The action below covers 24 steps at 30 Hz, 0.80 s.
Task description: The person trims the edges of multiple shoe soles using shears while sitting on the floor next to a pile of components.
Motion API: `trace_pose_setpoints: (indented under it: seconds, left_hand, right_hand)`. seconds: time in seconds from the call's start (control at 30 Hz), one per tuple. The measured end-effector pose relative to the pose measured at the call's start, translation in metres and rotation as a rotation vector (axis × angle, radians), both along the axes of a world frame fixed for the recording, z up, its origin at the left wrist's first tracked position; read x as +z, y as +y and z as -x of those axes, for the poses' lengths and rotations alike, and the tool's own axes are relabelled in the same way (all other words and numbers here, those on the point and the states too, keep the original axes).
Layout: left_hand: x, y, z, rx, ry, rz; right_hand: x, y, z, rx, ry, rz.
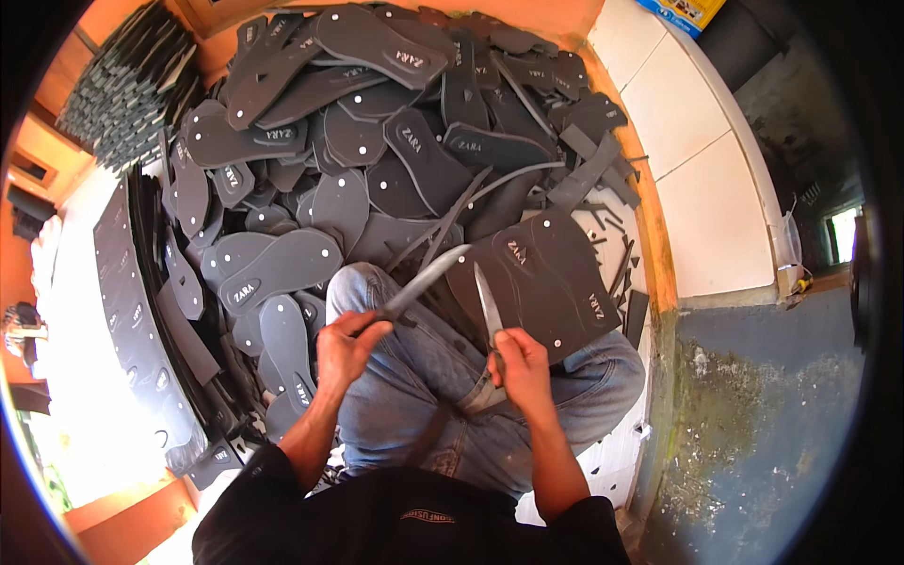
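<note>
My left hand (pixel 347 350) is closed around the dark handle of a long grey bar-shaped tool (pixel 428 282). It slants up to the right and ends in a rounded tip; whether it is a blade or a sharpening rod I cannot tell. In my right hand (pixel 521 365) is a knife (pixel 488 303), its pointed blade directed away from me. A small gap separates the two tools. Beyond the knife, a black foam sheet (pixel 565 273) marked with sole outlines and white dots rests against my right knee. My fingers hide most of both handles.
A large heap of cut black flip-flop soles (pixel 292 264) spreads before my crossed legs. Stacked sheets (pixel 141 311) stand at the left, and a tall pile of soles (pixel 132 85) at the far left. Thin offcuts (pixel 603 221) litter the right, beside a white tiled ledge (pixel 697 198).
</note>
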<state>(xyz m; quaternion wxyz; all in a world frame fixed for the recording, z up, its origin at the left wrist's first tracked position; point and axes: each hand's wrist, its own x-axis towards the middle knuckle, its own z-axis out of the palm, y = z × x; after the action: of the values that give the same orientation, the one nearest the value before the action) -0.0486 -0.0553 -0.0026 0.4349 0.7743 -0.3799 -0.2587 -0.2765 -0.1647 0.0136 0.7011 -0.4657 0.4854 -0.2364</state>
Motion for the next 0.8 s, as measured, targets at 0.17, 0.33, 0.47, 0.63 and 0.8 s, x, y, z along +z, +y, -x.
trace_pose_setpoints:
  seconds: [0.17, 0.33, 0.47, 0.63, 0.8]
  left_hand:
    - [0.009, 0.003, 0.009, -0.090, 0.912, -0.133]
    - [0.004, -0.003, 0.037, -0.037, 0.207, 0.074]
    - [-0.001, 0.074, -0.010, 0.375, -0.040, -0.099]
    - [-0.025, 0.175, -0.033, 0.434, -0.253, -0.426]
    - [-0.025, 0.125, -0.053, 0.515, -0.196, -0.123]
  right_hand:
    - [-0.005, 0.017, -0.021, -0.008, 0.444, 1.046]
    - [-0.002, 0.023, -0.031, 0.103, 0.186, 0.330]
    - [-0.004, -0.004, 0.008, -0.051, 0.036, 0.029]
    - [-0.013, -0.014, 0.030, -0.149, 0.096, 0.120]
    - [-0.021, -0.021, 0.022, 0.034, 0.233, 0.151]
